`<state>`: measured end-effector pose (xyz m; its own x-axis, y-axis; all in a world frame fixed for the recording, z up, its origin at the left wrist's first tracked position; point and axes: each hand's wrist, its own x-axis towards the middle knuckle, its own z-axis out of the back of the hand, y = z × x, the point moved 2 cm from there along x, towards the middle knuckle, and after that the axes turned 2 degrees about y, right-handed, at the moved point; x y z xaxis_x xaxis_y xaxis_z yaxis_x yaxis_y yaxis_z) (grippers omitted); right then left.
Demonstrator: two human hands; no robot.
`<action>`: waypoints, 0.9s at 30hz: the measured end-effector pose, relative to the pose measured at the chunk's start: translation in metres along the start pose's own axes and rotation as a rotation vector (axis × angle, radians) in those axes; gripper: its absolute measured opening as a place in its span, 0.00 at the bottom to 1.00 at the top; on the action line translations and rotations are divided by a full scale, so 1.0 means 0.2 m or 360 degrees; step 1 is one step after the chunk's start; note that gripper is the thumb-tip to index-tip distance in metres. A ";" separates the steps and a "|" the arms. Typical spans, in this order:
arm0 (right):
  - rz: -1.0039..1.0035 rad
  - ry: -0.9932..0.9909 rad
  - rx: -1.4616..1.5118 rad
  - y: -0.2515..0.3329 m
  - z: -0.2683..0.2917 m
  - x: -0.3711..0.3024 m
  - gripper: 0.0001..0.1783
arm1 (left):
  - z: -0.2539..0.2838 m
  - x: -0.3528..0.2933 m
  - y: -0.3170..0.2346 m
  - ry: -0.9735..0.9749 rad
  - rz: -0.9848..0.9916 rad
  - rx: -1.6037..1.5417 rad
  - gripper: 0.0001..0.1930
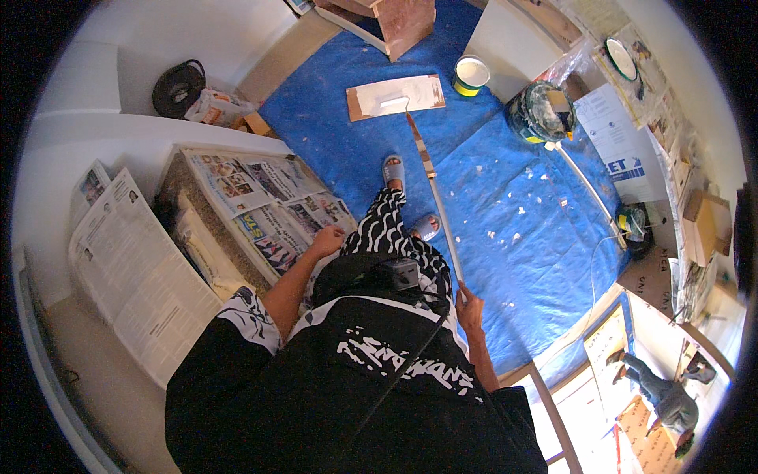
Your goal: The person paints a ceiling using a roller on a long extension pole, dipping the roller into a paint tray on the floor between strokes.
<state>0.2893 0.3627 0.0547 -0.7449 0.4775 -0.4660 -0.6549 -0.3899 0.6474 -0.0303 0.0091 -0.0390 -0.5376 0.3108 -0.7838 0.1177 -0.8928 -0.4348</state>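
My right hand (469,306) is wrapped round the pale lower end of a long-handled paint roller (442,213). Its pole runs forward across the blue sheet, with a brown upper section and tape at the joint. At the far end, the white roller head rests on a brown board (433,92) partly coated in white paint. My left hand (330,240) hangs by my left hip, its fingers loosely curled with nothing seen in them. Beside it lies a newspaper-covered surface (272,193).
A paint bucket (471,74) stands right of the board, near a dark paint-stained bucket (540,113). Another pole (588,186) lies at the right. A wooden piece (404,28) stands ahead. Blue sheeting (505,261) covers the floor, with white flecks. Another person (671,404) is at lower right.
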 end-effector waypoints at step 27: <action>0.0004 0.0144 0.0055 0.26 -0.04 0.65 0.18 | 0.12 -0.14 -0.17 -0.0141 0.0126 -0.0300 0.15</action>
<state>0.1569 0.3986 0.0221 -0.7560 0.4030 -0.5157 -0.6493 -0.3626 0.6685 -0.0394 0.0237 0.0084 -0.5907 0.2052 -0.7803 0.3119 -0.8339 -0.4554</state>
